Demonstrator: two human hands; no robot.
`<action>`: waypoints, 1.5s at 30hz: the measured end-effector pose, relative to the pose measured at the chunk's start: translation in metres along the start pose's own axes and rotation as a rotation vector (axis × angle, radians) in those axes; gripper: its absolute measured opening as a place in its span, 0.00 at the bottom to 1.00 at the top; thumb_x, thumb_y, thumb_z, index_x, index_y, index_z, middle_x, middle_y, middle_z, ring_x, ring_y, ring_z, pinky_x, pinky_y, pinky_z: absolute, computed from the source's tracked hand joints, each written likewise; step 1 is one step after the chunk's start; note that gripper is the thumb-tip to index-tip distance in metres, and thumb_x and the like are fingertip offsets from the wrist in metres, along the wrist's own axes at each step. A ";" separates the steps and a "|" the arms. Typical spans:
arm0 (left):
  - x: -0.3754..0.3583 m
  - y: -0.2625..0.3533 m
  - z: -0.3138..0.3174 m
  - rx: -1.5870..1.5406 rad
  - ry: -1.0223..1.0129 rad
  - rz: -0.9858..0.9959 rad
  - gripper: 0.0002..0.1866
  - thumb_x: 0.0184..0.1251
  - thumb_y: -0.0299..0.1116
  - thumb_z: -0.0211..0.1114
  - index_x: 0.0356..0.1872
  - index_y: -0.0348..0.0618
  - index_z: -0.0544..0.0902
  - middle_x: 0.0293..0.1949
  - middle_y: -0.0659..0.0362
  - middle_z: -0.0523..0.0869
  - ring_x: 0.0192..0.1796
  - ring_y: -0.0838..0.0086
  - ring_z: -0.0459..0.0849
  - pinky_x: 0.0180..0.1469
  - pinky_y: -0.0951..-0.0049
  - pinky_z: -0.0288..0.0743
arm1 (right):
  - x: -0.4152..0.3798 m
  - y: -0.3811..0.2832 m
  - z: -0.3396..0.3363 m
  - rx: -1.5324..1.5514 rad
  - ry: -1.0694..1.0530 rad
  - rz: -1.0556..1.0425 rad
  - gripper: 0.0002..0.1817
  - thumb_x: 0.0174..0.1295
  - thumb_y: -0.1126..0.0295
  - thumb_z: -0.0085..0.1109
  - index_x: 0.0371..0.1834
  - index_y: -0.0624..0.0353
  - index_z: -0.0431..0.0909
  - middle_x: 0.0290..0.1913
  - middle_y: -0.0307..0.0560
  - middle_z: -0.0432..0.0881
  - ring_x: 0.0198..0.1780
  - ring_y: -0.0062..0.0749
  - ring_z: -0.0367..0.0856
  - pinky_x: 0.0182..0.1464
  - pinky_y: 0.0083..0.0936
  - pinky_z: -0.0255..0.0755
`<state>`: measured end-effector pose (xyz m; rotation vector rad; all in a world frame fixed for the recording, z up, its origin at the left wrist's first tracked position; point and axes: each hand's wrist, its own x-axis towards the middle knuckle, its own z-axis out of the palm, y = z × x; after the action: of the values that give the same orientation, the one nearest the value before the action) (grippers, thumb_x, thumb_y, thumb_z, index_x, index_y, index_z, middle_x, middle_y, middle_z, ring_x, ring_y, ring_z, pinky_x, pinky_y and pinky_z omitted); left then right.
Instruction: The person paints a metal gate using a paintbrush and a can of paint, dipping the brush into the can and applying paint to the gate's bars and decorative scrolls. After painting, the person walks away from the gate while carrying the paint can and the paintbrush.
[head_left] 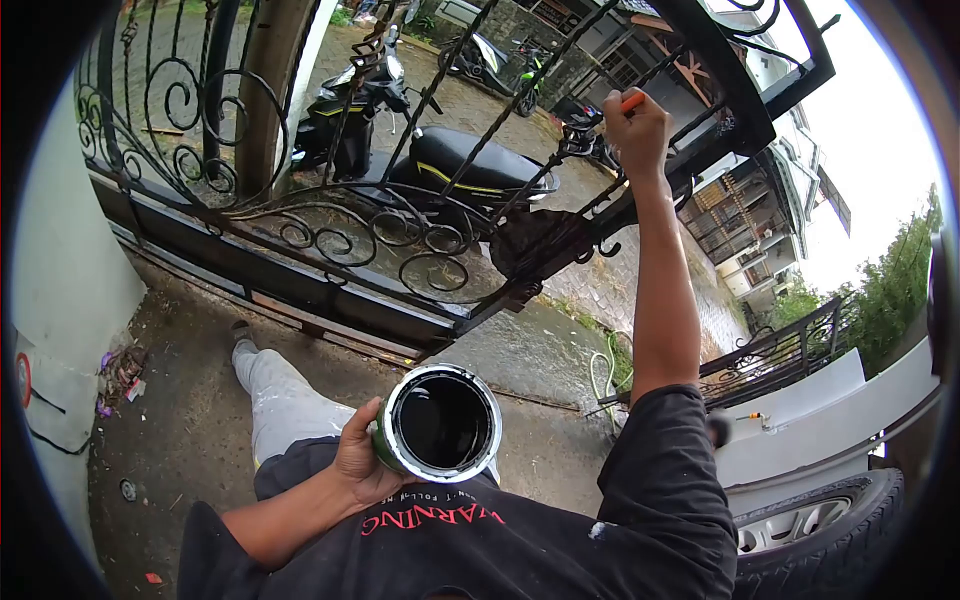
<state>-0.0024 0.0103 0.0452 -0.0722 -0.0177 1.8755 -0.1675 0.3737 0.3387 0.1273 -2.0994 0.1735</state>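
A round open can (444, 422) of glossy black paint rests in my left hand (362, 462), close to my chest, with its mouth facing up. My right hand (638, 130) is raised at the upper right, its fingers closed around an orange-handled brush (632, 102). The brush's bristle end lies beside a twisted bar of the black iron gate (350, 300), but whether it touches the bar is too small to tell. Scrolls and twisted bars fill the gate's upper part, above a solid dark lower panel.
Beyond the gate a motorcycle (470, 160) is parked, with others farther back. A white wall (60, 220) stands at the left, with litter (122, 378) at its foot. A car wheel (820, 530) is at the lower right, near a hose (607, 375).
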 end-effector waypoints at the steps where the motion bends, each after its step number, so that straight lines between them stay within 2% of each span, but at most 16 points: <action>1: -0.001 0.001 0.001 -0.033 -0.004 -0.020 0.40 0.57 0.56 0.74 0.68 0.45 0.75 0.66 0.49 0.79 0.68 0.55 0.78 0.71 0.45 0.71 | -0.001 0.005 -0.002 -0.038 0.028 -0.060 0.15 0.60 0.69 0.64 0.19 0.64 0.74 0.16 0.50 0.74 0.17 0.32 0.70 0.25 0.29 0.68; 2: -0.001 0.001 0.001 -0.067 -0.008 -0.036 0.40 0.56 0.53 0.75 0.68 0.45 0.75 0.67 0.49 0.79 0.68 0.55 0.78 0.73 0.46 0.69 | -0.002 0.009 -0.003 -0.072 0.054 -0.121 0.15 0.60 0.69 0.64 0.19 0.64 0.74 0.16 0.50 0.73 0.17 0.33 0.69 0.25 0.30 0.68; 4: 0.002 -0.002 -0.006 0.001 0.007 0.009 0.39 0.59 0.57 0.71 0.68 0.46 0.75 0.66 0.48 0.79 0.67 0.54 0.78 0.68 0.43 0.74 | -0.003 -0.005 -0.006 -0.094 0.098 -0.231 0.16 0.61 0.70 0.63 0.18 0.64 0.72 0.16 0.49 0.72 0.17 0.34 0.68 0.25 0.30 0.67; 7: 0.002 -0.004 -0.010 0.008 0.002 0.034 0.38 0.61 0.58 0.69 0.68 0.46 0.75 0.65 0.48 0.80 0.66 0.54 0.80 0.66 0.43 0.76 | -0.003 -0.023 -0.012 -0.040 0.194 -0.223 0.15 0.61 0.70 0.63 0.18 0.64 0.72 0.16 0.51 0.73 0.17 0.34 0.68 0.26 0.29 0.67; 8: 0.001 -0.003 -0.011 -0.001 -0.005 0.026 0.38 0.61 0.59 0.69 0.68 0.46 0.75 0.65 0.48 0.80 0.66 0.54 0.80 0.66 0.43 0.76 | -0.004 -0.023 -0.009 0.039 0.164 -0.126 0.15 0.61 0.71 0.63 0.18 0.64 0.73 0.16 0.50 0.73 0.17 0.32 0.68 0.26 0.29 0.67; 11: 0.000 -0.002 -0.005 -0.016 -0.005 0.000 0.39 0.59 0.57 0.71 0.67 0.45 0.76 0.65 0.48 0.80 0.68 0.55 0.78 0.68 0.44 0.74 | -0.006 0.000 -0.006 -0.041 0.021 -0.079 0.15 0.61 0.71 0.63 0.18 0.64 0.73 0.16 0.48 0.73 0.17 0.29 0.68 0.25 0.28 0.66; 12: -0.001 -0.002 -0.003 -0.041 0.011 -0.002 0.39 0.57 0.55 0.74 0.66 0.44 0.77 0.65 0.48 0.80 0.68 0.55 0.78 0.70 0.45 0.72 | -0.005 0.001 -0.011 -0.099 0.052 -0.208 0.16 0.61 0.70 0.63 0.18 0.64 0.73 0.14 0.46 0.72 0.17 0.27 0.68 0.24 0.26 0.66; 16: -0.001 -0.002 -0.004 -0.093 0.001 -0.009 0.38 0.56 0.52 0.76 0.66 0.44 0.77 0.65 0.49 0.80 0.68 0.56 0.78 0.72 0.47 0.71 | 0.000 0.004 -0.025 0.077 0.112 0.010 0.15 0.62 0.69 0.62 0.20 0.64 0.74 0.13 0.43 0.73 0.18 0.19 0.70 0.25 0.23 0.66; 19: -0.001 -0.002 -0.001 -0.069 0.008 -0.015 0.39 0.56 0.53 0.75 0.66 0.43 0.77 0.65 0.49 0.80 0.67 0.56 0.78 0.72 0.47 0.71 | -0.003 0.010 -0.015 0.193 0.049 0.076 0.15 0.62 0.68 0.61 0.20 0.64 0.75 0.14 0.43 0.73 0.19 0.17 0.70 0.25 0.23 0.66; 20: 0.000 -0.003 0.000 -0.058 0.009 -0.014 0.39 0.56 0.53 0.75 0.66 0.43 0.77 0.65 0.49 0.80 0.67 0.56 0.78 0.72 0.47 0.71 | -0.005 0.014 -0.012 0.187 -0.011 0.092 0.15 0.63 0.68 0.61 0.21 0.64 0.76 0.14 0.42 0.73 0.19 0.18 0.71 0.25 0.23 0.67; 24: -0.001 -0.002 0.000 -0.049 0.008 0.005 0.39 0.56 0.53 0.75 0.66 0.43 0.77 0.65 0.49 0.80 0.67 0.55 0.78 0.72 0.46 0.71 | 0.001 -0.001 -0.027 -0.118 0.071 -0.150 0.14 0.63 0.68 0.63 0.21 0.64 0.77 0.14 0.42 0.73 0.19 0.21 0.73 0.26 0.24 0.69; 27: -0.003 -0.002 -0.002 -0.045 0.012 0.006 0.39 0.55 0.54 0.75 0.66 0.44 0.77 0.65 0.48 0.80 0.67 0.55 0.78 0.72 0.46 0.71 | -0.002 -0.011 -0.020 0.198 0.067 0.044 0.14 0.61 0.71 0.63 0.20 0.64 0.75 0.15 0.46 0.73 0.17 0.27 0.72 0.26 0.26 0.69; 31: -0.006 0.000 0.004 -0.025 0.025 0.004 0.40 0.55 0.54 0.76 0.66 0.45 0.77 0.65 0.49 0.79 0.68 0.55 0.78 0.72 0.46 0.71 | -0.009 -0.005 -0.011 -0.082 -0.024 -0.168 0.15 0.62 0.71 0.63 0.19 0.64 0.75 0.15 0.41 0.74 0.17 0.19 0.70 0.24 0.24 0.67; 36: -0.004 0.000 -0.001 -0.054 -0.003 -0.003 0.39 0.56 0.54 0.75 0.67 0.45 0.77 0.67 0.49 0.79 0.68 0.56 0.77 0.72 0.46 0.71 | -0.005 -0.024 -0.008 0.222 0.060 0.005 0.17 0.63 0.67 0.63 0.19 0.65 0.75 0.13 0.46 0.69 0.18 0.23 0.68 0.24 0.28 0.65; 40: -0.004 -0.002 0.004 -0.023 0.036 0.030 0.38 0.55 0.54 0.75 0.65 0.45 0.78 0.65 0.50 0.80 0.67 0.56 0.79 0.71 0.46 0.71 | -0.007 -0.014 -0.001 -0.043 -0.115 -0.199 0.15 0.61 0.70 0.63 0.19 0.65 0.75 0.13 0.44 0.70 0.18 0.20 0.66 0.24 0.25 0.64; 45: -0.006 0.000 0.004 -0.029 0.070 0.070 0.38 0.55 0.54 0.75 0.65 0.46 0.78 0.64 0.49 0.81 0.67 0.55 0.79 0.71 0.45 0.72 | -0.007 -0.004 -0.021 0.019 0.006 -0.095 0.15 0.62 0.69 0.64 0.20 0.64 0.75 0.15 0.44 0.70 0.19 0.21 0.64 0.24 0.25 0.64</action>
<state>-0.0012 0.0051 0.0492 -0.1602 0.0056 1.9420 -0.1454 0.3741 0.3431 0.2370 -2.0812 0.1367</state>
